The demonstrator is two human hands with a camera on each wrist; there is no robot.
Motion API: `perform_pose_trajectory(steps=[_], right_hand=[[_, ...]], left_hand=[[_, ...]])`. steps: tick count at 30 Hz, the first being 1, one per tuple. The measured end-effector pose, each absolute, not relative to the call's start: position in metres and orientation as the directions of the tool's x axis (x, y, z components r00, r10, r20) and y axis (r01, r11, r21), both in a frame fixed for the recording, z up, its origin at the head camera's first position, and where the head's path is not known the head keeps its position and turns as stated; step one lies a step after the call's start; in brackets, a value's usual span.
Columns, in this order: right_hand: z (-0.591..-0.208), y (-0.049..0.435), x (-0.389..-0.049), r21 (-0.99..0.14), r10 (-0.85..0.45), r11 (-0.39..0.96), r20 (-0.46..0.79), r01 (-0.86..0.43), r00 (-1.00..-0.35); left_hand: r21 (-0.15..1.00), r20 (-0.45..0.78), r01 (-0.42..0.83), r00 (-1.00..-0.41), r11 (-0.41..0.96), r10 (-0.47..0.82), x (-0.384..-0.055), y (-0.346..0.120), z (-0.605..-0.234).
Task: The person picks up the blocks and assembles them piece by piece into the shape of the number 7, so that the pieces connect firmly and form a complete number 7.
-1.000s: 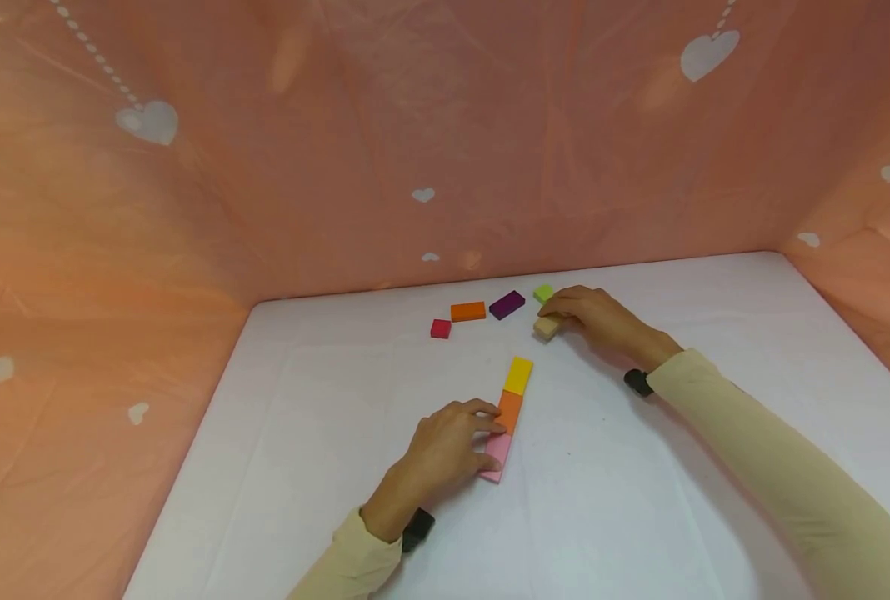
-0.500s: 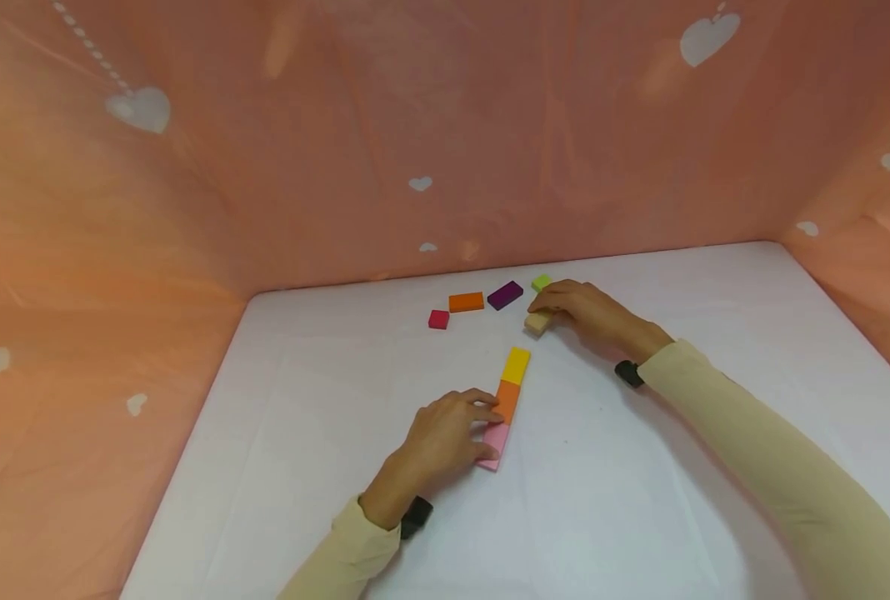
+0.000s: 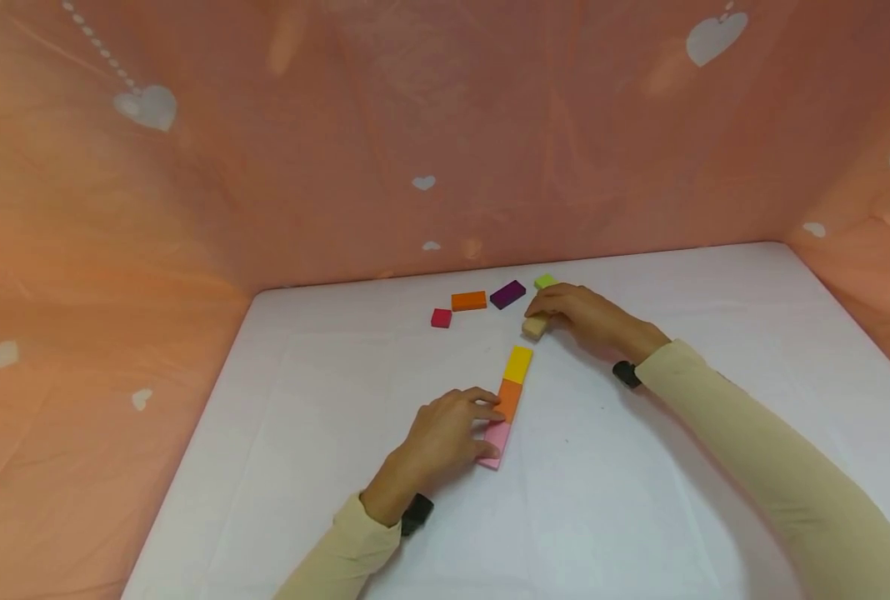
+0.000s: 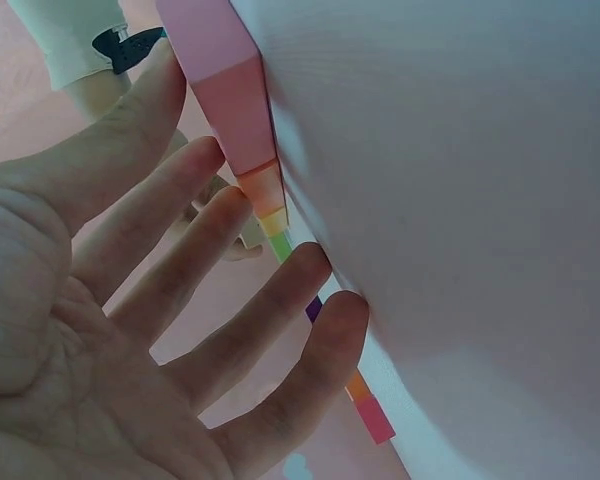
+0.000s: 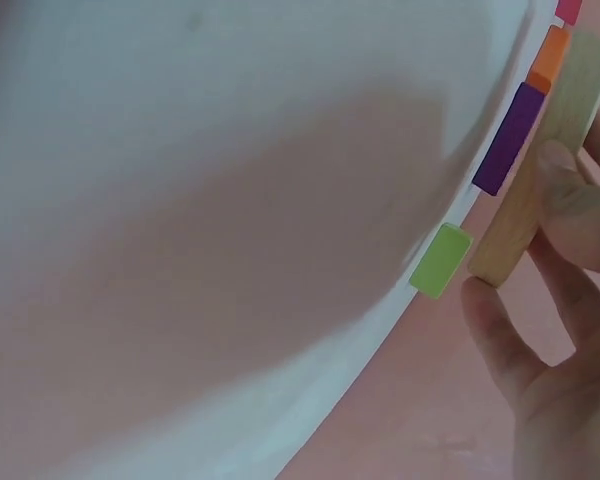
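Observation:
A pink block [image 3: 496,442], an orange block [image 3: 508,402] and a yellow block [image 3: 518,364] lie end to end in one slanting row on the white tabletop. My left hand [image 3: 445,437] rests along the row's left side, thumb at the pink block and fingertips [image 4: 238,203] touching its edge near the orange one, the fingers loosely extended. Just beyond the yellow end, my right hand [image 3: 583,315] pinches a plain wooden block [image 3: 535,326]. In the right wrist view the thumb presses on the face of this long block, with fingers behind it and at its end.
Along the back lie a red block [image 3: 441,318], another orange block [image 3: 468,301], a purple block [image 3: 508,294] and a lime green block [image 3: 545,282], partly behind the right hand. A peach curtain [image 3: 340,167] with white hearts rises behind the table.
My right hand has shifted slightly left, bringing the wooden block closer to the yellow end of the row. My left hand stays at the pink and orange blocks.

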State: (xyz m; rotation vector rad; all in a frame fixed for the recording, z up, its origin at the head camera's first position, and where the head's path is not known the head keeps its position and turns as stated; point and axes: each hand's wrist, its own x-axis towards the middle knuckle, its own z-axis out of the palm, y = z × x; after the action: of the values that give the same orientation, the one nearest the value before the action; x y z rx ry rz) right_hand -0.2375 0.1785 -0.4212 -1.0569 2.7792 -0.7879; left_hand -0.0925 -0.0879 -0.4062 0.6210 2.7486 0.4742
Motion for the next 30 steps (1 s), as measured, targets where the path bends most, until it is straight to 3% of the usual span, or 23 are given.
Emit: perform_pose_trajectory(steps=[6, 30], right_hand=[[-0.424, 0.176, -0.237, -0.576, -0.669, 0.583, 0.06, -0.572, -0.741], [-0.422, 0.166, -0.235, -0.539, -0.709, 0.593, 0.003, -0.598, -0.705]], left_hand=[[0.369, -0.2, 0.363, -0.868, 0.855, 0.455, -0.092, -0.088, -0.407], [0.354, -0.189, 0.383, -0.864, 0.853, 0.466, -0.091, -0.085, -0.408]])
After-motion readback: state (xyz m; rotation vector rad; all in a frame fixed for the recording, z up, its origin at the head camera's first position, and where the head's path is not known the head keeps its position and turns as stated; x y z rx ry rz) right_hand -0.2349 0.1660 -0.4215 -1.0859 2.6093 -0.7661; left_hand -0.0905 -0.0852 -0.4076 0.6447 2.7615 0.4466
